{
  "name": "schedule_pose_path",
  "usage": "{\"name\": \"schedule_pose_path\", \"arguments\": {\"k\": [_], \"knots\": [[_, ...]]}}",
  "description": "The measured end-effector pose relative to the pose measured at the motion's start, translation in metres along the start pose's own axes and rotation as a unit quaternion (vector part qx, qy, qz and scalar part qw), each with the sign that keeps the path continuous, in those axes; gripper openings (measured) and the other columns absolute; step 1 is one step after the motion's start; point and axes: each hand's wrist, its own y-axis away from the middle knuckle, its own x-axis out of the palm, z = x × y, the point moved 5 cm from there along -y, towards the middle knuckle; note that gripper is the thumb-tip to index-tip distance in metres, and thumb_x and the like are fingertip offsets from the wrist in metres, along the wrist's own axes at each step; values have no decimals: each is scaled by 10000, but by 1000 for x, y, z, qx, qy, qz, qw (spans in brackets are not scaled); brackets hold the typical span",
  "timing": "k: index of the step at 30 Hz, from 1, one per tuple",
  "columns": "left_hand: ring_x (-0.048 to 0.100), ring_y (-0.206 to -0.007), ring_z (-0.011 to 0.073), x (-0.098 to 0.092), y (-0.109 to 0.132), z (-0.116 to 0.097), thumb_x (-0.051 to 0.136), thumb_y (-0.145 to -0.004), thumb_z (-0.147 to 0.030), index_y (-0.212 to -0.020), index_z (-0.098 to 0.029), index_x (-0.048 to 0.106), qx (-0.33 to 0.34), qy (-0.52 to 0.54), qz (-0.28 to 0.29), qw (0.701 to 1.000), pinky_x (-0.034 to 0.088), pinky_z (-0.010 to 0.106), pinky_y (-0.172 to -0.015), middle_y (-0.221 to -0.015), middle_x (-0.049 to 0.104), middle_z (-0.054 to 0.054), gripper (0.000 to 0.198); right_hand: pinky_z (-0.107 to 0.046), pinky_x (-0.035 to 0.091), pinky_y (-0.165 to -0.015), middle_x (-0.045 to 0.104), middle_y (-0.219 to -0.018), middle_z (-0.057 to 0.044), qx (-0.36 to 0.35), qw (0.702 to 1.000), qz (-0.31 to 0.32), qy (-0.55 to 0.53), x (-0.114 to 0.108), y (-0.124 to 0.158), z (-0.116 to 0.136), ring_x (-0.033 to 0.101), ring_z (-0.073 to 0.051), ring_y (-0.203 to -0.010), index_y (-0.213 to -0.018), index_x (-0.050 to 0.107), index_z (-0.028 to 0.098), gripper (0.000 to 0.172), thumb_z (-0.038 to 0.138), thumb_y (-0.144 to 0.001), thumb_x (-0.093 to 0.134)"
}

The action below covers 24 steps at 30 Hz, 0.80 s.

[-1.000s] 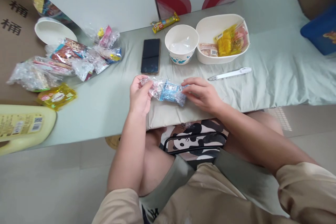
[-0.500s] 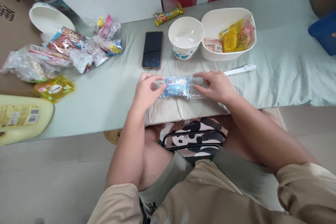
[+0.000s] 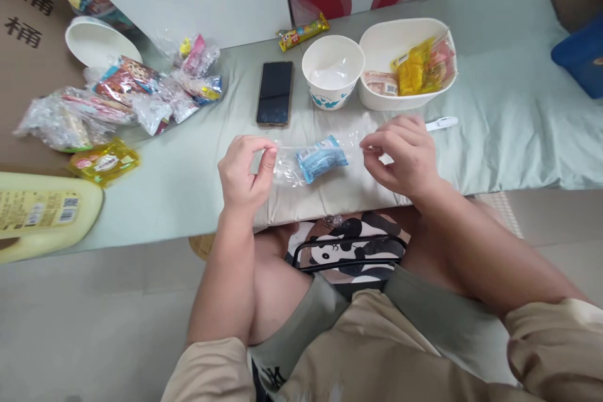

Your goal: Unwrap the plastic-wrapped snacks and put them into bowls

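A small blue snack packet (image 3: 321, 159) lies tilted at the near edge of the cloth-covered surface, with clear plastic wrap (image 3: 288, 166) spread around it. Pinched between the thumb and forefinger of my left hand (image 3: 245, 169) is the wrap's left end. My right hand (image 3: 400, 154) closes its fingertips on the wrap's right end, so the film stretches between both hands. The packet sits between the hands, touched by neither. Beside my right hand lies a white-handled tool (image 3: 441, 124), its other end hidden behind the hand.
Behind the packet stand a paper cup (image 3: 332, 72), a white tub (image 3: 405, 100) holding several snack packets, and a phone (image 3: 274, 93). A yellow snack stick (image 3: 303, 32) lies by the boxes. Wrapped snacks (image 3: 127, 97) pile at left, near a yellow jug (image 3: 47, 213).
My hands have moved apart, each drawing an end of the clear wrap outward and up. The blue packet has turned from level to tilted.
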Motion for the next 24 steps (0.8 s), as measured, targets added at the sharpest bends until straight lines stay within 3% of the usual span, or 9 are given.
{"name": "schedule_pose_path", "arguments": {"k": [6, 9, 11, 13, 15, 17, 19, 22, 24], "knots": [[447, -551, 128, -10, 4, -6, 613, -938, -475, -818, -222, 635, -18, -21, 41, 999, 411, 262, -568, -574, 508, -31, 281, -320, 398, -604, 577, -628, -13, 15, 996, 55, -61, -6, 12, 3, 536, -170, -590, -981, 719, 231, 234, 314, -944, 503], [310, -445, 95, -8, 8, -11, 581, -924, -452, -690, -193, 663, -100, -4, 233, 967, 274, 255, -455, -463, 369, -54, 358, -295, 417, -630, 654, -703, -51, -39, 965, 192, -172, -11, 12, 15, 577, -152, -631, -832, 708, 187, 364, 404, -1001, 470], [297, -434, 85, -4, 21, -10, 607, -890, -442, -624, -183, 693, -155, -5, 414, 897, 248, 251, -438, -449, 367, -49, 381, -280, 420, -617, 680, -684, -42, -14, 908, 349, -231, -5, 18, 20, 580, -134, -583, -846, 713, 175, 456, 456, -1035, 408], [304, -432, 82, -3, 31, -5, 659, -851, -440, -610, -185, 710, -183, 10, 507, 842, 238, 248, -428, -454, 397, -43, 354, -276, 414, -611, 695, -659, -23, 44, 850, 480, -213, 5, 29, 20, 583, -127, -546, -870, 707, 183, 470, 450, -1048, 363], [298, -429, 84, -6, 25, 3, 658, -857, -459, -603, -193, 675, -180, 65, 426, 884, 230, 251, -424, -461, 413, -38, 369, -286, 396, -625, 715, -692, -30, 82, 847, 515, -106, 13, 34, 18, 617, -152, -597, -881, 701, 203, 412, 403, -1033, 375], [316, -442, 92, -15, 12, 9, 629, -885, -475, -653, -208, 635, -142, 117, 202, 962, 262, 254, -440, -490, 435, -36, 354, -303, 360, -617, 727, -748, -56, 101, 882, 460, 32, 18, 31, 16, 636, -199, -664, -958, 715, 221, 348, 394, -1003, 417], [482, -563, 118, -20, 8, 8, 717, -826, -451, -798, -227, 663, -74, 86, 31, 993, 402, 260, -535, -638, 572, -15, 232, -316, 337, -593, 736, -794, -71, 135, 909, 375, 119, 21, 26, 17, 628, -233, -669, -1137, 708, 233, 367, 426, -991, 432], [639, -1116, 235, 10, 10, -1, 864, -658, -371, -1090, -238, 709, -19, -34, 141, 989, 527, 361, -929, -1199, 704, 69, 478, -346, 403, -607, 755, -920, -88, 147, 946, 260, 125, 27, 23, 22, 633, -251, -706, -1368, 618, 218, 455, 390, -981, 452], [640, -1160, 247, 29, 14, 1, 795, -734, -329, -1120, -227, 710, -54, -59, 248, 965, 512, 388, -991, -1260, 702, 72, 408, -400, 490, -725, 734, -1101, -134, 90, 975, 174, 105, 28, 20, 27, 659, -287, -878, -1360, 632, 197, 452, 303, -940, 503]]}}
